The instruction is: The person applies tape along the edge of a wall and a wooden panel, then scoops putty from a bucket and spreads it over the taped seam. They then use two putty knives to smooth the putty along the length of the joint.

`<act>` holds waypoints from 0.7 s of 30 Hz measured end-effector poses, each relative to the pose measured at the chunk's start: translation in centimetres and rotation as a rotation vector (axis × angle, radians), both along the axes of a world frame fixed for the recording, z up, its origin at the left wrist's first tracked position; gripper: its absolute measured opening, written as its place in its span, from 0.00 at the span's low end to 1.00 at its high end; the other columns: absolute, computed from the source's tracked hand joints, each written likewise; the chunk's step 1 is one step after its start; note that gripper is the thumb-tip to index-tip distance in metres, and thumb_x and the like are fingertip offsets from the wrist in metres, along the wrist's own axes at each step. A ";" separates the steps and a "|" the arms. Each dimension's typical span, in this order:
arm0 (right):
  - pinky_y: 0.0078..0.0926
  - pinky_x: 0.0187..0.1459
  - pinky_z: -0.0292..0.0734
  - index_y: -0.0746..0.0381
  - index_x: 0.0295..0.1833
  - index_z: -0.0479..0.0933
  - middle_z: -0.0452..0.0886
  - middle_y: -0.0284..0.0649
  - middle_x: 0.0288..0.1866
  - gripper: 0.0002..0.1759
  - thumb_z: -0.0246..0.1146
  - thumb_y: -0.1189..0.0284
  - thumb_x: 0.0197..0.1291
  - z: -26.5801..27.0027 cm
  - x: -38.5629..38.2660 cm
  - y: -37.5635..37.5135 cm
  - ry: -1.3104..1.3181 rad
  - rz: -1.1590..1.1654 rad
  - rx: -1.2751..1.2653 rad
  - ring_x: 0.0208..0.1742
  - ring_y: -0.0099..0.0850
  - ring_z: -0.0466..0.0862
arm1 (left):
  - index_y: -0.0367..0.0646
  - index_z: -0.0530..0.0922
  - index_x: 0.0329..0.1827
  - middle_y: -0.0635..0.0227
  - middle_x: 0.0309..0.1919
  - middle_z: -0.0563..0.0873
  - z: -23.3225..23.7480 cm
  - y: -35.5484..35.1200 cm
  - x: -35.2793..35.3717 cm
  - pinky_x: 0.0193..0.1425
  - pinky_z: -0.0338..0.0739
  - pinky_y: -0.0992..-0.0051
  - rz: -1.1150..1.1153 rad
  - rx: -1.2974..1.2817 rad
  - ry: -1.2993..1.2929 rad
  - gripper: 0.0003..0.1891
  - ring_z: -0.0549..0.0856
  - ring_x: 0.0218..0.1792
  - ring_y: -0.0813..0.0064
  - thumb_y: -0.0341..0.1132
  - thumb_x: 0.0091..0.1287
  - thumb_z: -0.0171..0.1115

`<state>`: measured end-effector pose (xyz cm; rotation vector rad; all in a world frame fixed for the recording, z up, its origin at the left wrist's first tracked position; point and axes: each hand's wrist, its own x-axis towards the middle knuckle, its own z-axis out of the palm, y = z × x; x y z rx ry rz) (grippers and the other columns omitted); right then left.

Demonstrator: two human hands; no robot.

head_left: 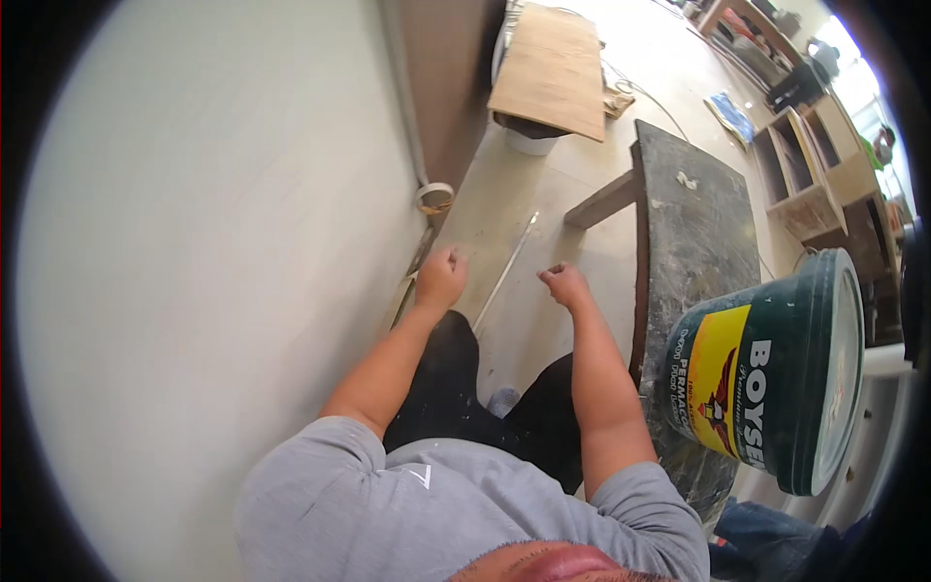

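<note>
My left hand (443, 278) is closed, its fingers curled in, close to the bottom of the white wall (194, 252). What it holds, if anything, is hidden. A pale strip (411, 279) shows at the wall just beside it. Farther along the wall is a roll of tape (434, 199), apart from the hand. Over the floor, my right hand (565, 286) has thumb and fingers pinched together; I cannot make out anything between them. A long thin white stick (508, 264) lies between the two hands, touching neither as far as I can see.
On my right a dark, scuffed bench (693, 242) carries a large green Boysen paint bucket (766, 373). Ahead, a plywood board (553, 68) rests on a white bucket (531, 143). Wooden cabinets (800, 175) and a person (810, 73) are at the far right.
</note>
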<state>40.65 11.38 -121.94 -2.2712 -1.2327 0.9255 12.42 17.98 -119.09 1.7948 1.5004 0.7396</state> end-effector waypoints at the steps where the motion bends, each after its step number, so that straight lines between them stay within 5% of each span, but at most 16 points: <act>1: 0.37 0.38 0.82 0.68 0.45 0.85 0.87 0.47 0.31 0.23 0.73 0.57 0.58 -0.3 -0.1 0.5 -0.006 0.023 0.013 0.30 0.40 0.87 | 0.40 0.83 0.56 0.51 0.42 0.87 -0.6 -1.2 -1.5 0.54 0.80 0.58 -0.007 -0.009 0.013 0.20 0.86 0.49 0.52 0.44 0.67 0.62; 3: 0.33 0.36 0.81 0.67 0.43 0.85 0.87 0.45 0.30 0.21 0.72 0.57 0.59 -0.8 -0.5 2.0 -0.118 0.064 0.055 0.28 0.37 0.86 | 0.40 0.82 0.57 0.50 0.45 0.86 -1.4 -3.6 -4.7 0.56 0.80 0.58 -0.017 -0.034 0.041 0.21 0.85 0.50 0.51 0.44 0.67 0.63; 5: 0.33 0.36 0.81 0.67 0.43 0.85 0.87 0.47 0.31 0.20 0.68 0.58 0.61 -5.6 1.8 4.6 -0.566 0.462 0.296 0.31 0.36 0.86 | 0.40 0.82 0.58 0.50 0.48 0.85 -1.3 -3.6 -6.8 0.57 0.80 0.58 0.021 0.051 0.074 0.21 0.85 0.52 0.51 0.42 0.66 0.63; 7: 0.35 0.40 0.82 0.67 0.44 0.85 0.87 0.48 0.34 0.19 0.66 0.59 0.63 2.0 -1.7 7.2 -0.054 0.119 0.195 0.35 0.36 0.86 | 0.41 0.81 0.58 0.50 0.52 0.84 0.2 -2.7 -7.7 0.58 0.80 0.57 0.042 0.077 0.089 0.20 0.84 0.53 0.50 0.40 0.66 0.63; 9: 0.46 0.51 0.78 0.67 0.43 0.85 0.86 0.58 0.44 0.24 0.63 0.55 0.63 9.2 -5.9 8.5 -0.009 0.132 0.187 0.48 0.54 0.85 | 0.41 0.81 0.58 0.51 0.54 0.83 1.2 -1.2 -7.8 0.58 0.80 0.57 0.040 0.113 0.086 0.19 0.84 0.54 0.50 0.38 0.66 0.62; 11: 0.43 0.50 0.79 0.66 0.44 0.85 0.87 0.56 0.42 0.22 0.64 0.56 0.63 11.9 -8.9 10.2 -0.048 0.208 0.293 0.46 0.51 0.86 | 0.42 0.82 0.58 0.52 0.55 0.83 0.3 0.9 -7.3 0.58 0.80 0.57 0.018 0.222 0.088 0.18 0.84 0.54 0.50 0.37 0.65 0.62; 15: 0.38 0.49 0.79 0.65 0.45 0.85 0.88 0.51 0.39 0.19 0.68 0.59 0.62 12.8 -13.2 13.3 0.031 0.294 0.437 0.45 0.44 0.87 | 0.43 0.82 0.57 0.57 0.57 0.82 -1.5 3.0 -5.8 0.61 0.79 0.58 -0.140 0.339 0.075 0.18 0.83 0.56 0.53 0.38 0.65 0.64; 18: 0.30 0.44 0.79 0.67 0.46 0.85 0.87 0.42 0.36 0.20 0.72 0.59 0.61 12.0 -15.0 15.5 0.137 0.234 0.591 0.37 0.30 0.85 | 0.43 0.82 0.57 0.57 0.60 0.80 -1.8 3.3 -5.0 0.61 0.80 0.59 -0.161 0.326 0.168 0.18 0.83 0.56 0.53 0.38 0.65 0.64; 21: 0.29 0.41 0.80 0.68 0.54 0.82 0.87 0.42 0.37 0.27 0.74 0.57 0.59 10.0 -15.1 16.9 0.046 0.219 0.712 0.36 0.29 0.84 | 0.43 0.81 0.55 0.57 0.59 0.80 -2.8 3.8 -5.0 0.60 0.81 0.59 -0.129 0.257 0.213 0.18 0.84 0.55 0.53 0.40 0.65 0.65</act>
